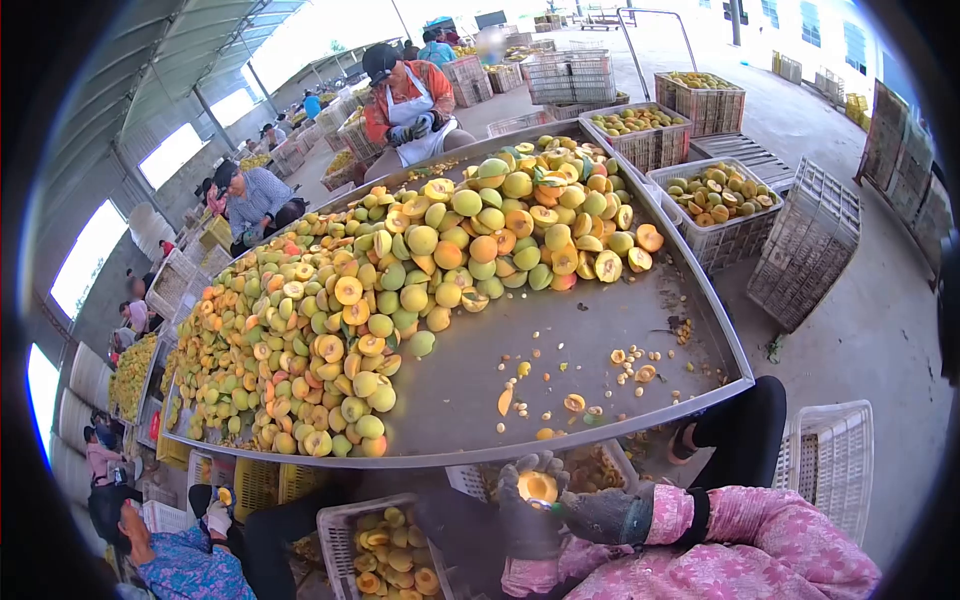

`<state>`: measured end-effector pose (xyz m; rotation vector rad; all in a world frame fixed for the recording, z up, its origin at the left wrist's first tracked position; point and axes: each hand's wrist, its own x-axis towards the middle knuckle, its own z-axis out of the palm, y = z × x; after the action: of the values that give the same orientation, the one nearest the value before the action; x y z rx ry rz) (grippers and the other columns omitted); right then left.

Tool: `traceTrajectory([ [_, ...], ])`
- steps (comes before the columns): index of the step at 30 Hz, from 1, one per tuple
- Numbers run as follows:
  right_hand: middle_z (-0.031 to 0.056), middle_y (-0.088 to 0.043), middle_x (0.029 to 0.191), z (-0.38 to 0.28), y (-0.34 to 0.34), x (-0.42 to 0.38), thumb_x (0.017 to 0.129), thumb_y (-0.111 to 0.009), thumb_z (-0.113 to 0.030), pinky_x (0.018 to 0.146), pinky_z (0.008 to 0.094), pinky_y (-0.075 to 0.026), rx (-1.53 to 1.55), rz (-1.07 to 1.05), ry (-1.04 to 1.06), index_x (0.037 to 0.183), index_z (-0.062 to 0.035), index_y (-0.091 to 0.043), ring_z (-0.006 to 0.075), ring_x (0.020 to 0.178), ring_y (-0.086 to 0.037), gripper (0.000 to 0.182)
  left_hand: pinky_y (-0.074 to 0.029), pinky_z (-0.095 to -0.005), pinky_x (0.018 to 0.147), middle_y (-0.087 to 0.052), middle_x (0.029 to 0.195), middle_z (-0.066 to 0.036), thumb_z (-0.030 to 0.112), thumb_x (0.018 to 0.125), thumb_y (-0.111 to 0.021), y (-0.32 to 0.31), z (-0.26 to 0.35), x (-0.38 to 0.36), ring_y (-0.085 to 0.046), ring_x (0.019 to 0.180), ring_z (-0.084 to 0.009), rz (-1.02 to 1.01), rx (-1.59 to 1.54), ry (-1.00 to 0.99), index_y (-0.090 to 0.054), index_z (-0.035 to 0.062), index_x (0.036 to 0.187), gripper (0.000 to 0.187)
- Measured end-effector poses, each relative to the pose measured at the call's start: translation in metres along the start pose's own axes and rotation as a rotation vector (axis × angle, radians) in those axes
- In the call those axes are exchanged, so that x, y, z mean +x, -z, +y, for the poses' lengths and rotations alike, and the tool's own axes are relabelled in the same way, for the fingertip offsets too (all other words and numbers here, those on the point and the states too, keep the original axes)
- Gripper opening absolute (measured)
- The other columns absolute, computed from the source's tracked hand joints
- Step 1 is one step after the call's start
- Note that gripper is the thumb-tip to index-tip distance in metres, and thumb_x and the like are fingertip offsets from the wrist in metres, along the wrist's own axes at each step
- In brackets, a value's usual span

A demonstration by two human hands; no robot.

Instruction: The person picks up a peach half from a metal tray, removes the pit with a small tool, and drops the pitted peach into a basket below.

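Near the bottom centre, my left hand (522,505), in a dark glove, holds a halved peach (538,487) with its orange cut face up. Just to the right, my right hand (598,512), also gloved, is closed close against the fruit; whatever its fingers hold is too small to make out. Both hands are below the near rim of a metal table (460,385), which bears a large heap of whole and halved peaches (430,240). Loose pits (625,372) and fruit pieces lie on its right part. Under my hands is a crate partly hidden by them.
A crate of halved fruit (385,550) stands left of my hands. An empty white crate (835,460) is at the right. Filled crates (720,200) line the table's far right side. Co-workers sit at lower left (190,560), left (260,195) and across the table (410,105).
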<state>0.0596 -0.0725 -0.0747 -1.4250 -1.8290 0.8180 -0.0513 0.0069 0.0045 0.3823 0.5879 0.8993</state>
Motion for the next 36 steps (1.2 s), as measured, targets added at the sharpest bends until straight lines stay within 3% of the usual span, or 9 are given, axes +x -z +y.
traceTrajectory([
  [2, 0.0125, -0.060, 0.075, 0.044, -0.046, -0.006, 0.086, -0.054, -0.029, 0.055, 0.0387, -0.051, -0.128, 0.248, 0.543, 0.105, -0.0019, -0.051, 0.0281, 0.062, -0.062, 0.034, -0.049, -0.0421, 0.083, -0.059, 0.107, -0.017, 0.040, 0.095, -0.038, -0.010, 0.001, -0.001, -0.057, 0.094, -0.0291, 0.092, -0.087, 0.042, -0.054, 0.0010, 0.108, 0.045],
  [3, 0.0099, -0.060, 0.081, -0.031, 0.027, -0.002, 0.089, -0.050, -0.023, 0.062, 0.0352, -0.052, 0.274, -0.230, -0.092, 0.112, -0.0036, -0.049, 0.0230, 0.064, -0.060, 0.031, -0.049, -0.0430, 0.083, -0.059, 0.108, -0.017, 0.039, 0.094, -0.040, -0.007, 0.000, 0.000, -0.057, 0.094, -0.0291, 0.080, -0.172, 0.085, -0.054, 0.0014, 0.108, 0.043],
  [10, 0.0012, -0.056, 0.089, -0.045, 0.074, 0.012, 0.089, -0.056, -0.016, 0.066, 0.0290, -0.048, 1.019, -0.519, -0.547, 0.105, -0.0077, -0.052, 0.0117, 0.070, -0.056, 0.018, -0.050, -0.0411, 0.077, -0.061, 0.102, -0.013, 0.034, 0.090, -0.048, 0.020, 0.074, -0.011, -0.058, 0.090, -0.0254, 0.202, 0.306, -0.533, -0.056, 0.0063, 0.104, 0.032],
  [13, 0.0126, -0.060, 0.093, 0.090, 0.003, -0.027, 0.083, -0.058, -0.028, 0.070, 0.0381, -0.048, -0.194, -0.383, -0.018, 0.109, -0.0078, -0.054, 0.0271, 0.079, -0.060, 0.033, -0.048, -0.0303, 0.074, -0.059, 0.098, -0.006, 0.033, 0.091, -0.050, 0.060, 0.133, -0.037, -0.057, 0.087, -0.0180, 0.577, 0.292, -0.692, -0.056, 0.0067, 0.104, 0.030],
  [20, 0.0057, -0.059, 0.089, 0.101, 0.025, -0.033, 0.076, -0.056, -0.014, 0.066, 0.0335, -0.049, -0.121, -0.510, -0.267, 0.089, -0.0164, -0.061, 0.0227, 0.087, -0.057, 0.015, -0.048, -0.0303, 0.081, -0.060, 0.100, -0.013, 0.016, 0.086, -0.056, 0.158, 0.210, 0.013, -0.059, 0.090, -0.0198, 0.661, 1.465, -0.716, -0.057, -0.0046, 0.103, 0.026],
  [22, 0.0066, -0.058, 0.084, 0.115, 0.020, -0.040, 0.076, -0.055, -0.016, 0.067, 0.0348, -0.050, -0.274, -0.080, 0.358, 0.089, -0.0175, -0.061, 0.0234, 0.079, -0.058, 0.014, -0.046, -0.0364, 0.086, -0.060, 0.104, -0.019, 0.018, 0.083, -0.060, 0.134, 0.217, 0.070, -0.058, 0.098, -0.0287, 0.520, 1.463, -0.853, -0.058, -0.0060, 0.102, 0.031],
  [28, 0.0098, -0.060, 0.098, 0.092, 0.035, -0.034, 0.082, -0.057, -0.021, 0.077, 0.0390, -0.050, -0.234, -0.547, -0.426, 0.101, -0.0075, -0.057, 0.0291, 0.086, -0.059, 0.023, -0.042, -0.0410, 0.091, -0.056, 0.114, -0.023, 0.033, 0.081, -0.060, 0.053, 0.232, 0.215, -0.053, 0.105, -0.0381, 0.806, 2.151, -0.650, -0.057, 0.0027, 0.113, 0.044],
  [32, 0.0137, -0.056, 0.111, 0.083, 0.045, -0.033, 0.082, -0.061, -0.027, 0.084, 0.0400, -0.047, -0.106, -0.558, -0.552, 0.112, -0.0044, -0.053, 0.0298, 0.098, -0.057, 0.039, -0.046, -0.0388, 0.086, -0.059, 0.108, -0.019, 0.031, 0.081, -0.059, 0.066, 0.249, 0.233, -0.056, 0.099, -0.0340, 0.786, 2.156, -0.553, -0.058, 0.0047, 0.108, 0.038],
  [36, 0.0154, -0.053, 0.116, 0.057, 0.071, -0.028, 0.080, -0.063, -0.031, 0.087, 0.0400, -0.045, 0.203, -0.427, -0.548, 0.118, -0.0037, -0.051, 0.0294, 0.104, -0.054, 0.048, -0.051, -0.0467, 0.081, -0.050, 0.115, -0.011, 0.018, 0.077, -0.058, 0.073, 0.244, 0.191, -0.053, 0.101, -0.0305, 0.130, 0.359, -0.440, -0.050, 0.0090, 0.118, 0.042],
])
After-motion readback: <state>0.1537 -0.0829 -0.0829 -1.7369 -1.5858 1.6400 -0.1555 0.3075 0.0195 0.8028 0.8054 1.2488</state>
